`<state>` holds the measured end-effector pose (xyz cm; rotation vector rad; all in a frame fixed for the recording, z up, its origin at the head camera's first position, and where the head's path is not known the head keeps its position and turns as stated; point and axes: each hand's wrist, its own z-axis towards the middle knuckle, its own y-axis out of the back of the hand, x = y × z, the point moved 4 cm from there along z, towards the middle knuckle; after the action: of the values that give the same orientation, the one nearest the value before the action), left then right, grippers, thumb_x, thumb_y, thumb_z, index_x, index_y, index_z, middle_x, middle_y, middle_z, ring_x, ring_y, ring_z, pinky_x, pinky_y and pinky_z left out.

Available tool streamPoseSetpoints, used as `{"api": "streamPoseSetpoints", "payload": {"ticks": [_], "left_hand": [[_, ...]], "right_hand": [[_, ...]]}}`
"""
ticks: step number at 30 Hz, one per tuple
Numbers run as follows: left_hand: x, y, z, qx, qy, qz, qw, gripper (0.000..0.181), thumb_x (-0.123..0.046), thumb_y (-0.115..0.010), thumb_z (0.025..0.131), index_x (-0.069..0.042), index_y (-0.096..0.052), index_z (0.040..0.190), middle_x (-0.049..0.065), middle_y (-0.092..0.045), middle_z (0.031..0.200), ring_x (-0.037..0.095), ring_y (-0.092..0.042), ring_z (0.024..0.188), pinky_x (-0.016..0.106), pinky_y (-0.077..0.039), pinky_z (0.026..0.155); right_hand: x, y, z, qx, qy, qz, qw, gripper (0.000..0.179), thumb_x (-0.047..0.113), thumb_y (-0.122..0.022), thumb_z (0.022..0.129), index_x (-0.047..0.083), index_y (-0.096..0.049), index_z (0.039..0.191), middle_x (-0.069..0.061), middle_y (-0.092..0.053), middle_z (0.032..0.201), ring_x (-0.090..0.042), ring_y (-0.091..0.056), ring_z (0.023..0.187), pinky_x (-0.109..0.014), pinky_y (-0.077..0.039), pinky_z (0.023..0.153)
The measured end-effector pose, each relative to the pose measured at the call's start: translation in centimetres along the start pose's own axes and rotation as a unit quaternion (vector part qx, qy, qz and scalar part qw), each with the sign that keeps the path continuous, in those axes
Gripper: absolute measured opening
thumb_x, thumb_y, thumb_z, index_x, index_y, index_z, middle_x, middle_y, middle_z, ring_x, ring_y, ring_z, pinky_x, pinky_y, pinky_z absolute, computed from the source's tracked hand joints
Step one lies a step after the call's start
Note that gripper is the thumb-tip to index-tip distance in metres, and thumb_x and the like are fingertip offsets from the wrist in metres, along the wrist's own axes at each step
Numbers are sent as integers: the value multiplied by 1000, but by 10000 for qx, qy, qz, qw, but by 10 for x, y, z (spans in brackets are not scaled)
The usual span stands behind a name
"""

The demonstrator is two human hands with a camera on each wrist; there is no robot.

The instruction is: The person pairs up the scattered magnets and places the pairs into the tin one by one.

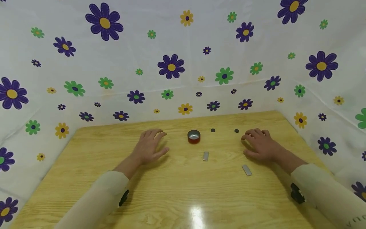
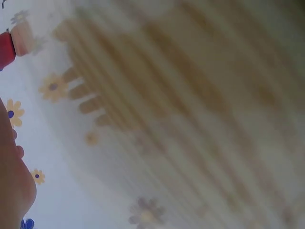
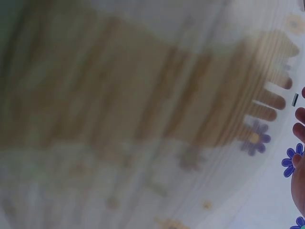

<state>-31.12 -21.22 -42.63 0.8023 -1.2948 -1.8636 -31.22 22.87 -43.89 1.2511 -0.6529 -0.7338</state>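
Note:
My left hand is at the table's left side, fingers loosely bent, holding nothing. To its right, a small round red cup with a silvery inside stands upright, apart from the fingers. Over the right side, my right hand has loosely curved fingers and holds nothing. A dark disc lies just beyond its fingertips, and a second dark disc sits nearer the cup. One silver-grey rectangular block lies in front of the cup; another silver-grey block lies nearer me, below the right hand. In the left wrist view the red cup is partly cut off.
The wood-grain table is glossy and mirrors the hands in both wrist views. White cloth with printed flowers encloses its back and sides. Dark devices show at both sleeve undersides.

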Motion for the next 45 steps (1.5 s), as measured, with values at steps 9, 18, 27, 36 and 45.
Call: {"api": "streamPoseSetpoints", "payload": {"ticks": [9, 18, 27, 36, 45], "left_hand": [[-18, -2, 7, 95, 5, -200, 9998, 54, -43, -60, 94, -10, -55, 137, 12, -49, 142, 36, -42, 132, 59, -27, 109], [-32, -8, 15, 144, -539, -25, 9984, 44, -37, -61, 92, -13, -57, 128, 8, -53, 135, 30, -45, 128, 57, -29, 107], [-52, -10, 23, 239, -915, 147, 9954, 47, -42, -61, 92, -14, -57, 130, 4, -58, 133, 25, -49, 125, 53, -32, 101], [-70, -12, 31, 78, -1018, 120, 9947, 49, -43, -62, 92, -12, -58, 130, 5, -58, 129, 26, -49, 123, 53, -32, 102], [-87, -18, 41, 334, -1128, 209, 9928, 54, -48, -58, 92, -11, -54, 132, 7, -56, 132, 26, -48, 124, 51, -32, 104]], "right_hand": [[5, 2, -7, -55, 327, -35, 9994, 36, 34, -62, 91, 14, -59, 121, -10, -54, 125, -31, -47, 115, -56, -32, 92], [14, 2, -12, -242, 776, 291, 9963, 38, 26, -63, 85, 15, -57, 120, -7, -53, 123, -24, -46, 111, -50, -35, 91], [21, 5, -12, -286, 1098, 517, 9922, 36, 24, -62, 81, 15, -56, 115, -2, -51, 116, -19, -44, 105, -44, -36, 87], [25, 6, -23, -455, 1559, 513, 9854, 37, 24, -66, 81, 15, -56, 116, -2, -50, 117, -18, -44, 106, -43, -35, 86], [29, 5, -27, -252, 1582, 516, 9857, 41, 37, -68, 88, 18, -55, 121, 1, -49, 122, -15, -45, 111, -40, -35, 91]]}}
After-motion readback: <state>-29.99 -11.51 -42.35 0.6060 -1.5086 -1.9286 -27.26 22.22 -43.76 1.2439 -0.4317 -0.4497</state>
